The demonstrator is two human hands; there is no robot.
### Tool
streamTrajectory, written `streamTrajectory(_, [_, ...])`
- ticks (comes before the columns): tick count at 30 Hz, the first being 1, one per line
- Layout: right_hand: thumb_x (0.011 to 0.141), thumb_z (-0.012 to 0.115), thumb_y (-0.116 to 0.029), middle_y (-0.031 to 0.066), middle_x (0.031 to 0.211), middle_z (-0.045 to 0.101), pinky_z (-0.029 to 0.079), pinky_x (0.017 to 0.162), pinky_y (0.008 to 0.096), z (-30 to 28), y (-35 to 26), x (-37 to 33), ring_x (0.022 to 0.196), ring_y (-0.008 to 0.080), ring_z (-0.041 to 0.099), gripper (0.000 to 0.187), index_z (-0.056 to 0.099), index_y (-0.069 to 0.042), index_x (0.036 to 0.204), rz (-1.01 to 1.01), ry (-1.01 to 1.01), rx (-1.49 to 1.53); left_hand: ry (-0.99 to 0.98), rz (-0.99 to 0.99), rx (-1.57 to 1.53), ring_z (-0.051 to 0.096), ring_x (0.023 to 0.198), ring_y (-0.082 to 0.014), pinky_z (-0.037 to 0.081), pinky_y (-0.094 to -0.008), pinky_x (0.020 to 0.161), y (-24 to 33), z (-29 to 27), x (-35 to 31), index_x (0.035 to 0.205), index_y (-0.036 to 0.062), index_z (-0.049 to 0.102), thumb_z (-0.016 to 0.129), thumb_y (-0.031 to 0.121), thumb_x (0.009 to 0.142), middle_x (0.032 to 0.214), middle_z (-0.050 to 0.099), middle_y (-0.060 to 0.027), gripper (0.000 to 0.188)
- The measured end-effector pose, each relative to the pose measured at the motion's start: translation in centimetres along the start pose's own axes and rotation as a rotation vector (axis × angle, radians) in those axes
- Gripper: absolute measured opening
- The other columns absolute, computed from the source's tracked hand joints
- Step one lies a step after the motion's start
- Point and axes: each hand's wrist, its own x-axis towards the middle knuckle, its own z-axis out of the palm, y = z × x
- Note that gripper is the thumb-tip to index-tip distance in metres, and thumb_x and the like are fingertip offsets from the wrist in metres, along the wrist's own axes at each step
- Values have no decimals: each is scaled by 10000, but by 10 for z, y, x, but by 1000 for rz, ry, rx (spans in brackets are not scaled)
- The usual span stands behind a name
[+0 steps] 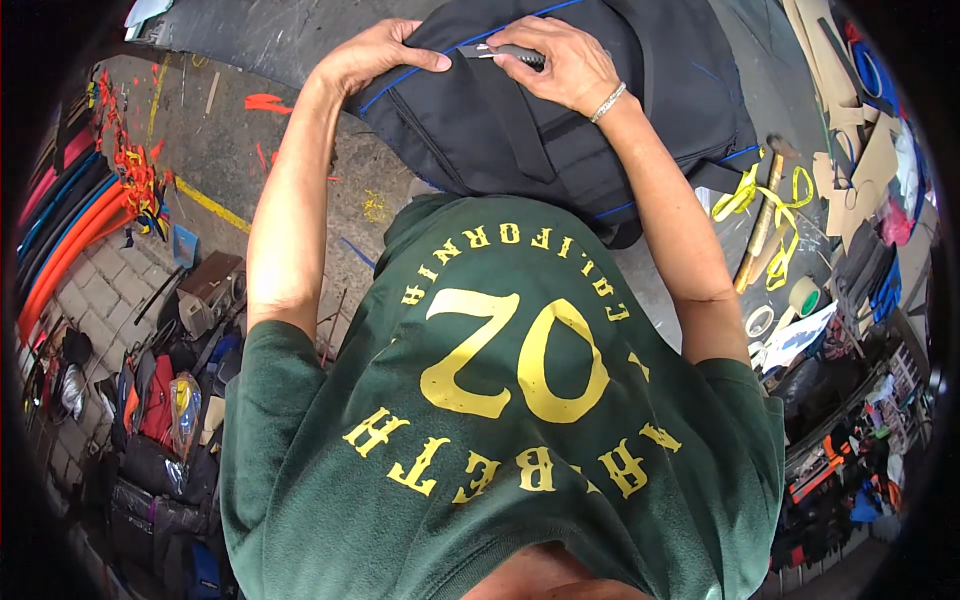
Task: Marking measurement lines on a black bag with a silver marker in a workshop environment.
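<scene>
Black fabric bag w/ blue piping (575, 140), up top centre, right in front of the person, on the grey worktop (790, 100). Hands apart, one either side of the knife blade! L hand (385, 55) is at the bag's upper-L edge, thumb flat by the piping; can't tell if its fingers grip the fabric. R hand (565, 65), silver-coloured bracelet (608, 102) at the wrist, is clamped round a dark-handled cutter knife w/ a metal blade (482, 52), blade aimed L twd that thumb, over the bag; whether it touches the cloth, can't tell. Out R: a wooden-handled hammer (765, 215) next to bright yellow strapping (740, 195), plus brown cardboard pieces (855, 170) farther R.
</scene>
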Motion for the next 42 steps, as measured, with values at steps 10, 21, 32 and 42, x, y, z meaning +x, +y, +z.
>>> streamTrajectory(10, [873,778,-254,-7,1044,750,576,848,346,-2,-7,-2,957,241,698,210,770,-173,1066,55,39,-21,-8,0,-18,722,978,-153,579,-296,925,-2,-4,4,1261,-20,683,855,83,808,1125,759,-85,495])
streamTrajectory(21, [875,781,-270,14,1041,755,580,854,357,-1,-7,-1,959,256,708,226,780,-177,1081,64,65,-35,0,-11,-7,725,966,-157,584,-299,919,-4,-7,4,1258,-23,683,867,98,800,1118,760,-90,508])
streamTrajectory(32, [881,770,-270,4,1023,758,589,823,356,10,-2,-8,944,247,715,201,791,-189,1064,70,112,-69,10,-37,45,698,1018,-138,542,-290,983,-8,-12,7,1262,-23,677,863,185,846,1153,750,-64,500])
streamTrajectory(42, [881,765,-291,-26,998,754,588,775,362,12,1,-18,916,234,715,188,794,-208,1047,173,141,-144,-79,12,11,697,1019,-139,543,-291,982,-7,-11,7,1258,-22,676,858,194,854,1148,749,-60,493])
